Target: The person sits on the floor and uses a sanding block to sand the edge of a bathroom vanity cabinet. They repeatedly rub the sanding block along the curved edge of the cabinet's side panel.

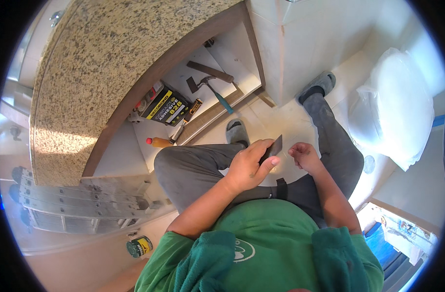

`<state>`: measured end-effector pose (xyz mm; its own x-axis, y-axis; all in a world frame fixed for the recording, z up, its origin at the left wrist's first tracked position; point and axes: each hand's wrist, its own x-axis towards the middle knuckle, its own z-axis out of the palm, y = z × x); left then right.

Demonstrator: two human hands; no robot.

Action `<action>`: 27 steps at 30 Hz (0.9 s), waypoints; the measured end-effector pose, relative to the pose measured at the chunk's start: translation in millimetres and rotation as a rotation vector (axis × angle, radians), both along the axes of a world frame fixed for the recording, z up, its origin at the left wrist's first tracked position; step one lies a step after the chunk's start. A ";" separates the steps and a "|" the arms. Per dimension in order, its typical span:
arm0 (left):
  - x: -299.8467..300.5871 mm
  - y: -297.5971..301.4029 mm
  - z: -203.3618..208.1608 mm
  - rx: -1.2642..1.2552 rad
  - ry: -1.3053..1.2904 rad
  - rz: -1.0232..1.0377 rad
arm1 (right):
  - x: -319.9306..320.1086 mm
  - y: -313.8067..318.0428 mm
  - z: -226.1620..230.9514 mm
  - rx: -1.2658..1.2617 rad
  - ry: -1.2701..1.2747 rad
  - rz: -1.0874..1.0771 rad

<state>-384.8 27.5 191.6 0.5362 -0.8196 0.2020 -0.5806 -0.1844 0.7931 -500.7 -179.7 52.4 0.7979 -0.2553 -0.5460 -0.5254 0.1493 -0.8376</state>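
Note:
My left hand (251, 165) is closed round a small, thin, dark flat piece (277, 145), its pointed corner standing up past my fingers. From the picture I cannot tell its exact kind. Just to the right, apart from that piece, my right hand (304, 157) has its fingers curled together. Whatever may be between those fingertips is hidden or too small to make out. Both hands are held above my lap, between my spread knees in grey trousers (195, 168).
Inside the open cabinet under a speckled stone countertop (101, 63) lie a hammer (215, 92), a dark wooden strip (210, 71), a black-and-yellow adhesive can (166, 106) and an orange bottle (160, 142). A ladder (81, 202) lies left; a white plastic bag (397, 107) stands right.

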 end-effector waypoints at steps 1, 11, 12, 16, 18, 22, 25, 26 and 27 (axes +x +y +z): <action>0.1 -0.1 -1.7 0.016 0.023 0.006 | 1.1 3.0 -1.7 -0.090 0.043 0.049; -6.2 -18.0 -27.5 0.095 0.347 -0.026 | -11.7 -2.2 -56.7 -0.269 -0.079 0.177; -6.1 -19.8 -31.0 0.086 0.394 -0.020 | -9.8 -2.3 -57.1 -0.267 -0.062 0.210; -4.8 -22.9 -47.6 -0.015 0.694 0.000 | -8.0 -4.4 -61.2 -0.243 0.001 0.248; 0.0 -27.7 -43.2 -0.114 1.021 0.065 | -6.6 -6.1 -63.5 -0.242 -0.003 0.244; 11.4 -35.1 -28.5 -0.272 1.289 0.059 | -5.4 -6.1 -64.0 -0.245 0.012 0.256; 12.8 -38.3 -18.2 -0.348 1.310 0.003 | -3.7 -6.2 -60.9 -0.288 0.009 0.262; 13.4 -40.8 -15.4 -0.357 1.288 -0.012 | -2.7 -8.7 -61.8 -0.292 0.002 0.259; 14.1 -42.1 -12.9 -0.367 1.265 -0.027 | -3.5 -8.5 -66.1 -0.296 -0.006 0.256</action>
<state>-370.7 -14.6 178.7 0.5024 -0.8381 -0.2126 0.5947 0.1565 0.7886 -504.1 -188.2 -13.7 0.8591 -0.1932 -0.4739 -0.5094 -0.2343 -0.8280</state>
